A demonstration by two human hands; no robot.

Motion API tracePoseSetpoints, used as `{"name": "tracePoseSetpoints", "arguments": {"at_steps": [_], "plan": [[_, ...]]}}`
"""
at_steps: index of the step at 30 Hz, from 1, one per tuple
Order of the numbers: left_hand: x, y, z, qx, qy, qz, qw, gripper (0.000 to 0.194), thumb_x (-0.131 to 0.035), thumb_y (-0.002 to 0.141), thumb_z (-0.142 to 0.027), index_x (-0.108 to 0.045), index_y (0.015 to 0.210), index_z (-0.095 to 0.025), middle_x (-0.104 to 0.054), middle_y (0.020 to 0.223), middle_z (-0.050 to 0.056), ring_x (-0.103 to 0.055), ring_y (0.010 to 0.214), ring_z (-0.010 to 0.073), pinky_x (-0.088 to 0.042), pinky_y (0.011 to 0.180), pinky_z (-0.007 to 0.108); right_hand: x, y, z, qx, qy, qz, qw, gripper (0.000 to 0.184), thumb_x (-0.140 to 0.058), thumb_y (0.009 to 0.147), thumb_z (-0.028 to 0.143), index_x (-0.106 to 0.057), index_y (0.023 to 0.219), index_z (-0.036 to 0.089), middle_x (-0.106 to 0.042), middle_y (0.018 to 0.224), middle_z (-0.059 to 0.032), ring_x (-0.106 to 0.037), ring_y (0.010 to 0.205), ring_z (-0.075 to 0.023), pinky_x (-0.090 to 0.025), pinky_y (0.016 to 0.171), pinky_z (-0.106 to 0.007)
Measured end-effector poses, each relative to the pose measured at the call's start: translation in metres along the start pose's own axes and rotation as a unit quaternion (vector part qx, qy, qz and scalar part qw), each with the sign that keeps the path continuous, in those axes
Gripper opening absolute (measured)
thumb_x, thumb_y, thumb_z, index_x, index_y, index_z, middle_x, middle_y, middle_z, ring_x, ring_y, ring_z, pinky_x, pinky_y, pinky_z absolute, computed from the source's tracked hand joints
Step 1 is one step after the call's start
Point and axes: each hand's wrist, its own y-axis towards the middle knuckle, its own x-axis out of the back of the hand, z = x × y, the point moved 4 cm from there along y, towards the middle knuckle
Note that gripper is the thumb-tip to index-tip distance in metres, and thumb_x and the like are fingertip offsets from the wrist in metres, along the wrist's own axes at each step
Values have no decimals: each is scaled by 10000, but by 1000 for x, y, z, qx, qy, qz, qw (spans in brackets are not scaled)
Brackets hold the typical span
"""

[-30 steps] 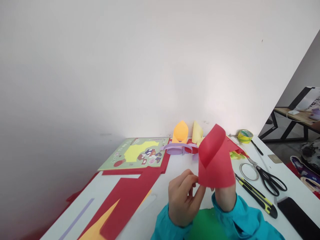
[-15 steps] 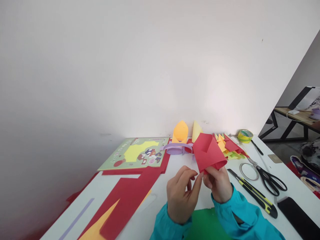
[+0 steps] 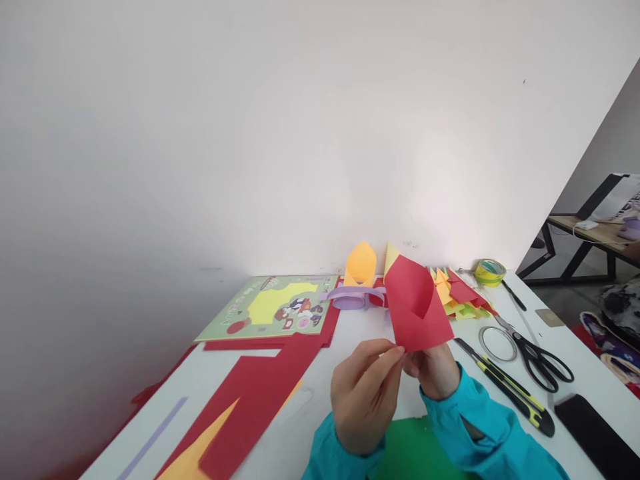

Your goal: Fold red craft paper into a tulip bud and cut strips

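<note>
A red paper sheet rolled into a cone [image 3: 415, 307] is held upright above the white table [image 3: 350, 333]. My left hand [image 3: 364, 397] pinches its lower tip with thumb and forefinger. From beneath, my right hand [image 3: 436, 370] grips the same bottom end, fingers curled around it. Both wrists wear teal sleeves. Behind the cone stand an orange paper cone [image 3: 360, 265] and a pale yellow one [image 3: 390, 255], with a purple paper ring [image 3: 353, 298] in front of them.
Large red sheets [image 3: 260, 393] and a picture booklet [image 3: 275, 307] lie at left. A utility knife [image 3: 505, 387], scissors [image 3: 537, 357], a clear tape ring [image 3: 497, 343], a yellow-green tape roll [image 3: 490, 271] and a dark phone [image 3: 595, 433] lie at right. A green sheet [image 3: 413, 453] sits below my wrists.
The red sheet went from a loose open curl to a tighter cone. My right hand slid from behind the paper down to its tip, beside my left fingers.
</note>
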Motion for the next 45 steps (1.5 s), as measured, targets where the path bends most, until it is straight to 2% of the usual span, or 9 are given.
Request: {"name": "tracePoseSetpoints", "arguments": {"at_steps": [5,9,20,24,27,30,34,41,45], "plan": [[-1,-2,1,-10,17,0,1000,341,-623,715,4,-612,978,-212,-634,837,31,-596,679,105,-490,514,179,0,2,-5,-15,-15,29,999,208,-636,633,353,-571,678,161,-487,437,54,-336,299,-43,-159,349,-203],[-1,-3,2,-17,10,17,1000,422,-593,727,26,-619,1062,-229,-608,840,21,-572,636,77,-457,486,162,3,4,-6,-10,-30,24,999,219,-636,651,364,-565,695,162,-486,453,56,-343,307,-43,-141,354,-208],[-1,-3,4,-24,23,23,999,379,-569,746,15,-646,1013,-244,-610,838,28,-573,639,84,-425,455,167,-5,4,-2,-50,-17,7,999,235,-697,542,326,-569,649,159,-485,431,57,-322,307,-41,-152,321,-193],[0,-2,3,-11,29,-7,999,401,-614,717,22,-634,1029,-230,-612,827,20,-565,644,86,-448,487,176,-3,4,-3,-52,-7,8,999,209,-683,560,314,-569,627,152,-489,412,49,-328,297,-41,-163,319,-188],[2,-2,2,4,40,-29,999,464,-659,693,3,-602,1086,-238,-617,841,10,-515,569,60,-443,460,167,-4,2,-1,-55,-11,14,998,199,-683,580,307,-576,632,147,-480,397,49,-333,290,-41,-162,318,-184],[1,-2,4,10,33,-19,999,485,-663,699,-14,-581,1125,-232,-612,857,13,-458,506,37,-418,419,156,-9,1,7,-49,-31,21,998,272,-691,604,365,-626,752,147,-496,423,48,-341,299,-44,-192,311,-178],[0,-4,7,9,39,1,999,469,-641,708,-7,-586,1120,-224,-604,884,33,-481,530,48,-433,441,169,-15,5,21,-10,-106,15,994,459,-642,652,546,-655,883,149,-493,424,38,-357,301,-67,-251,290,-191],[0,-6,7,4,60,1,998,420,-617,727,-6,-604,1073,-244,-605,891,41,-533,569,67,-440,461,184,-3,11,16,-2,-194,9,981,468,-586,676,610,-639,674,145,-442,336,30,-364,279,-84,-242,289,-204],[2,-4,10,31,77,-61,995,386,-647,701,-14,-610,1028,-215,-598,840,21,-503,529,54,-438,454,179,0,3,15,50,-188,29,980,407,-573,721,528,-591,567,152,-453,350,29,-367,299,-71,-255,333,-207]]}}
